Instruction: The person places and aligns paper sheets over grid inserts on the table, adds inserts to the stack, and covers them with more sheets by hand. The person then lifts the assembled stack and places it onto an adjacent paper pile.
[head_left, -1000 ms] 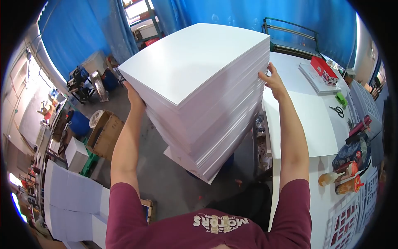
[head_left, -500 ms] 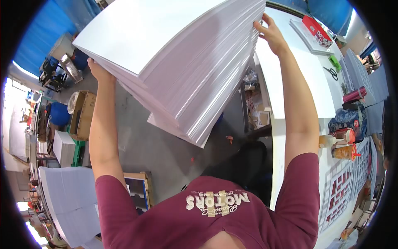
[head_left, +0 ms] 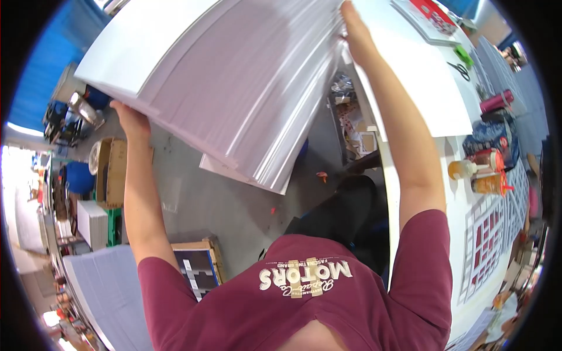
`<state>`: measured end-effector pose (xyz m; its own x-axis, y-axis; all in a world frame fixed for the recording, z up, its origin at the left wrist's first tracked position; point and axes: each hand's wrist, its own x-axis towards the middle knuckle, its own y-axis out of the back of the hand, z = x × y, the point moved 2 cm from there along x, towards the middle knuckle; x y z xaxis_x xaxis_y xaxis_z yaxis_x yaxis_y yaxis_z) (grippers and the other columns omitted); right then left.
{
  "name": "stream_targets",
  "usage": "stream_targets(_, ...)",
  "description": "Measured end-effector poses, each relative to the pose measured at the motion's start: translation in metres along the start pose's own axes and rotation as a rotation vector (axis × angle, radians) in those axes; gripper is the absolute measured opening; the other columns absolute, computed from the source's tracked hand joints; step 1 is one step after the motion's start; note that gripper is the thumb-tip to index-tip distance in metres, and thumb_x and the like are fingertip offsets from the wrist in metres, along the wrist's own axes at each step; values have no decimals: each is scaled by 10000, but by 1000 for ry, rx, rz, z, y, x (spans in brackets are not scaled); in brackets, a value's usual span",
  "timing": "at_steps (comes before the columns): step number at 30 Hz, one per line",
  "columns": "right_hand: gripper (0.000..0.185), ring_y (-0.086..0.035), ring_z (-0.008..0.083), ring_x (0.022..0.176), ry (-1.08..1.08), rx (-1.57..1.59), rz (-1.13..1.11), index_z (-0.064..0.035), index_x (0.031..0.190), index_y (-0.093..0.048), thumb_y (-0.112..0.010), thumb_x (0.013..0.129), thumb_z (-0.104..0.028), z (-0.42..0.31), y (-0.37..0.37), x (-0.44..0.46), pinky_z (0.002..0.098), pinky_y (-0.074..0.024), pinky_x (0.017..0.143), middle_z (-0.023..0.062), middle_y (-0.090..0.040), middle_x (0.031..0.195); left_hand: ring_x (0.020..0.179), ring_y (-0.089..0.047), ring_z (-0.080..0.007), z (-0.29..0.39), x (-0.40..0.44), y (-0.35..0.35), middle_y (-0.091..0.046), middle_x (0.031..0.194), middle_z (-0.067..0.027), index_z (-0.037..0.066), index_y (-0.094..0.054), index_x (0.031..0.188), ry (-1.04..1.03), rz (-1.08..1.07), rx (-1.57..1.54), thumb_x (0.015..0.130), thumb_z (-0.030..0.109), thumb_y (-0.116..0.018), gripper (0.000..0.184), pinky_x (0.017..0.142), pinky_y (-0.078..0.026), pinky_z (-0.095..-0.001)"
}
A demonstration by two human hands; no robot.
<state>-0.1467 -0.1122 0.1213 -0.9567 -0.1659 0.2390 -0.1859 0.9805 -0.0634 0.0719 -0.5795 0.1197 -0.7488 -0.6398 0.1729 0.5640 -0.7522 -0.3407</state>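
Note:
A thick stack of large white paper sheets (head_left: 234, 88) is held up in front of me, tilted, with its many edges fanned out towards me. My left hand (head_left: 132, 120) grips the stack's left lower edge, its thumb showing and its other fingers hidden underneath. At the right edge, my right hand (head_left: 356, 36) holds the sheets, with part of its fingers behind them or blurred. A few sheets stick out at the stack's lower end, above the grey floor.
On my right, a white table (head_left: 418, 76) bears scissors (head_left: 459, 70), a red box (head_left: 433, 16), a maroon bottle (head_left: 496, 102) and drink containers (head_left: 490, 184). Cartons (head_left: 111, 169) and a grey-white sheet stack (head_left: 108, 286) stand on the left.
Both hands and the sheet stack have shifted left in view, and more of the fanned edges face me. The camera view has turned slightly. Both hands keep hold of the stack.

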Motion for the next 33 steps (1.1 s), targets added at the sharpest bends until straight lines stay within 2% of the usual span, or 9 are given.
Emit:
stream_targets(4, 978, -171, 301, 1467, -278, 206, 19, 19, 1524, -156, -499, 911, -661, 19, -31, -105, 524, -207, 1146, 158, -182, 1601, 1420, -317, -275, -19, -3, 18, -286, 1575, -56, 90, -232, 1530, 125, 46, -19, 996, 634, -153, 766, 1168, -273, -405)
stream_targets(6, 926, -171, 294, 1468, -449, 343, -54, -59, 1538, -181, -515, 909, -650, 50, -43, -165, 543, -200, 1150, 116, -193, 1602, 1409, -339, -272, -63, 21, 71, -310, 1562, -60, 99, -247, 1526, 111, -119, 2, 1005, 614, -192, 734, 1159, -301, -413)
stream_targets(10, 886, -229, 316, 1441, -859, 228, -136, -108, 1536, -225, -434, 913, -703, 88, -58, -268, 510, -332, 1061, 102, -210, 1597, 1369, -397, -248, -103, -30, 67, -429, 1481, -95, 79, -345, 1479, 332, 119, 113, 958, 689, -287, 803, 1105, -359, -370)
stream_targets(14, 938, -210, 378, 1446, -1121, 291, -9, -71, 1543, -159, -473, 907, -685, 144, -68, -315, 593, -309, 1087, 147, -170, 1601, 1394, -335, -389, -208, -45, 152, -393, 1484, -230, 8, -301, 1490, 555, 109, 166, 890, 799, -224, 995, 1146, -225, -526)
stream_targets(15, 960, -195, 380, 1452, -1135, 332, 8, -62, 1543, -141, -483, 899, -687, 154, -71, -320, 614, -300, 1088, 154, -157, 1603, 1423, -254, -434, -213, -68, 148, -321, 1513, -273, 11, -246, 1512, 597, 137, 273, 871, 823, -192, 1036, 1153, -120, -585)
stream_targets(17, 1005, -159, 376, 1468, -1157, 366, 39, -51, 1543, -113, -490, 880, -704, 175, -76, -328, 631, -289, 1089, 164, -129, 1609, 1440, -233, -407, -234, -97, 151, -300, 1541, -229, 91, -254, 1529, 636, 127, 331, 878, 813, -225, 973, 1158, -114, -553)
stream_targets(22, 876, -317, 335, 1393, -1139, 338, -26, -69, 1494, -301, -377, 917, -723, 195, -99, -328, 563, -304, 1081, 145, -324, 1528, 1260, -458, -244, -288, -106, 149, -523, 1381, -94, 48, -422, 1444, 519, 180, 284, 936, 741, -271, 872, 1047, -336, -387)
stream_targets(23, 846, -356, 314, 1371, -1136, 353, -53, -74, 1478, -343, -352, 931, -718, 199, -101, -328, 539, -334, 1064, 137, -371, 1502, 1125, -530, -209, -276, -112, 134, -617, 1213, -60, 34, -553, 1314, 378, 282, 304, 967, 695, -277, 797, 960, -384, -318)
stream_targets(33, 840, -402, 299, 1342, -1119, 406, 188, -138, 1441, -421, -315, 901, -772, 247, -114, -338, 555, -300, 1070, 95, -429, 1476, 1126, -587, -262, -351, -99, 175, -650, 1229, -151, -26, -610, 1251, 232, 355, 543, 1036, 535, -271, 689, 968, -434, -382)
